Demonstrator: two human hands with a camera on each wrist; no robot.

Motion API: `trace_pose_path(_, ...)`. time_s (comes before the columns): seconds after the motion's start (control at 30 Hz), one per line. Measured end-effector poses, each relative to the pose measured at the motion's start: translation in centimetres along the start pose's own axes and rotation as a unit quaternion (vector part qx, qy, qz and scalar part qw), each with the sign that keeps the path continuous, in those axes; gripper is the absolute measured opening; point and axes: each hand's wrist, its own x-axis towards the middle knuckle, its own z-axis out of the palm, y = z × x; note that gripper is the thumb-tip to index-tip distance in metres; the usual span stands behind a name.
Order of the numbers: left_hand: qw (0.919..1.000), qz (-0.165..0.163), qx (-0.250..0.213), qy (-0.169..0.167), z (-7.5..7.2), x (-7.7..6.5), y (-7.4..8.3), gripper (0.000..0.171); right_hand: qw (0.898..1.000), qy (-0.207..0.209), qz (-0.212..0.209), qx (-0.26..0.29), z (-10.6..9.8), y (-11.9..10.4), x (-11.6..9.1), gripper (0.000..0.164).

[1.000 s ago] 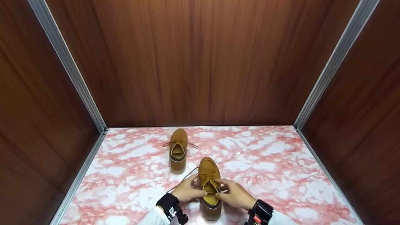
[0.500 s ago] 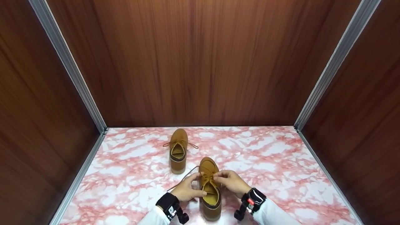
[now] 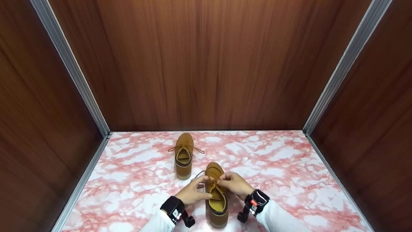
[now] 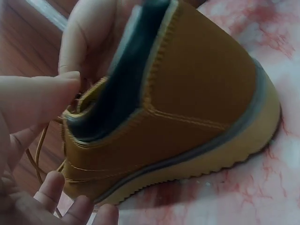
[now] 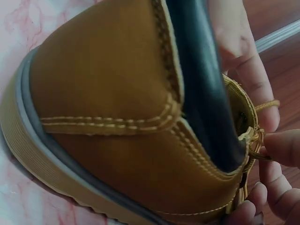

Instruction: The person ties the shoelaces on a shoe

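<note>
Right fingers (image 3: 228, 175) farther forward, at laces (image 5: 267, 105)

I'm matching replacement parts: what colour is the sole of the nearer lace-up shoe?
The sole is light tan; it shows best in the right wrist view.

Your work surface (image 3: 135, 180) is marbled pink-red and white. On it, before you and near mid-width: near shoe (image 3: 217, 203), tan, upright, toe pointing away from you. Your wrist views show its pale sole (image 4: 206, 164), serrated along the lower edge, facing down to the surface. Behind it and to your left: far shoe (image 3: 183, 156), also tan, upright, toe away, standing apart.
</note>
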Motion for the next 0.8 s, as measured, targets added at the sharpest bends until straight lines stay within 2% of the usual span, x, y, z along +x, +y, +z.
trace_pose_path(0.3,0.9955,-0.006,-0.092,0.019,-0.5,0.4,1.2,0.032,1.0,-0.015,0.007,0.011,-0.6,-1.4,-0.1,0.01)
trace_pose_path(0.47,0.9842,-0.022,-0.172,0.038,-0.5,0.7,2.4,0.019,1.0,-0.026,-0.005,0.01,-1.5,-2.4,-0.4,0.01)
trace_pose_path(0.53,0.9802,-0.021,-0.189,0.055,-0.6,0.8,2.9,0.019,1.0,-0.028,-0.011,0.008,-1.9,-2.9,-0.5,0.01)
trace_pose_path(0.67,0.9768,-0.01,-0.196,0.085,-0.9,1.0,3.8,0.026,0.999,-0.029,-0.022,0.013,-2.6,-3.8,-0.8,0.011)
trace_pose_path(0.8,0.9795,0.006,-0.175,0.099,-1.4,1.0,4.5,0.026,0.999,-0.035,-0.033,0.02,-3.3,-4.7,-1.2,0.015)
